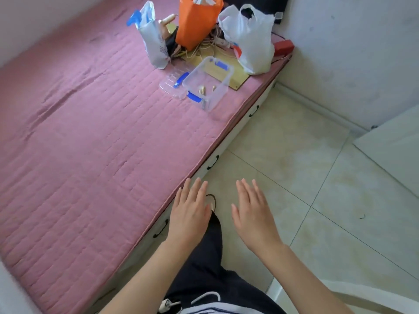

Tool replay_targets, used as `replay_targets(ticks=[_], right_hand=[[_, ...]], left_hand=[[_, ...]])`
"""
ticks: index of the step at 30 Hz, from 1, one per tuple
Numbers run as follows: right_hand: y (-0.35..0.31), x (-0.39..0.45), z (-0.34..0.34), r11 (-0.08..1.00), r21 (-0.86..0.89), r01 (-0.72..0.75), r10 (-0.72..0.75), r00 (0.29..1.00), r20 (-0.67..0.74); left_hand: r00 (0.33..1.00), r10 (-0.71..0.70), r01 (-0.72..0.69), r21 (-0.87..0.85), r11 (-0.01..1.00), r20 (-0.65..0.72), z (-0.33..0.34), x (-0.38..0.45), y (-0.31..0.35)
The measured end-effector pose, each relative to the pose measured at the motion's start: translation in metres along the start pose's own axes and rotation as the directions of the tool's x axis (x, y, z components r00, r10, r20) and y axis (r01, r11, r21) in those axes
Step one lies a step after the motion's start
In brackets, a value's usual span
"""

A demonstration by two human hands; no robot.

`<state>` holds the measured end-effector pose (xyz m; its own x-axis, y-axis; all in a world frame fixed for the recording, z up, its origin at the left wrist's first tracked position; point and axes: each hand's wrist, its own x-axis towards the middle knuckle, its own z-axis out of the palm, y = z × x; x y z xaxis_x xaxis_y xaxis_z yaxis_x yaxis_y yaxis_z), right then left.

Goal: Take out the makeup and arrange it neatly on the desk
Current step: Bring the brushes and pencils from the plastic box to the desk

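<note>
Makeup [201, 89]: small gold pieces in lidless clear box [207, 83]; left hand [189, 211], right hand [254, 214] flat, empty.

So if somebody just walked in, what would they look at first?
Probably the bright orange bag standing at the far end of the big pink mattress, between a blue-and-white bag and a white plastic bag. Next, the clear plastic box just in front of them, open, with its lid lying beside it and little gold things inside. Up close, the left hand and right hand are spread flat, holding nothing.
</note>
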<state>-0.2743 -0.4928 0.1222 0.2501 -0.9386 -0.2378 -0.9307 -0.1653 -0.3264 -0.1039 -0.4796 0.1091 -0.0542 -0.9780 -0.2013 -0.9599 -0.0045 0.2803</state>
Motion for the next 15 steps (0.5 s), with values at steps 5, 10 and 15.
replay_targets(ticks=[5, 10, 15], right_hand=[[0.019, 0.046, -0.026, 0.994, 0.042, -0.098, 0.100, 0.994, -0.044], [0.043, 0.114, -0.057, 0.981, 0.072, -0.181, 0.188, 0.978, -0.090], [0.072, 0.168, -0.082, 0.962, 0.082, -0.259, 0.266, 0.960, -0.091]], left_hand=[[0.995, 0.095, -0.095, 0.005, 0.995, 0.013, -0.017, 0.073, 0.016], [0.983, 0.182, -0.182, -0.005, 0.983, 0.002, -0.047, 0.161, 0.035], [0.965, 0.261, -0.262, -0.018, 0.965, -0.012, -0.061, 0.234, 0.058]])
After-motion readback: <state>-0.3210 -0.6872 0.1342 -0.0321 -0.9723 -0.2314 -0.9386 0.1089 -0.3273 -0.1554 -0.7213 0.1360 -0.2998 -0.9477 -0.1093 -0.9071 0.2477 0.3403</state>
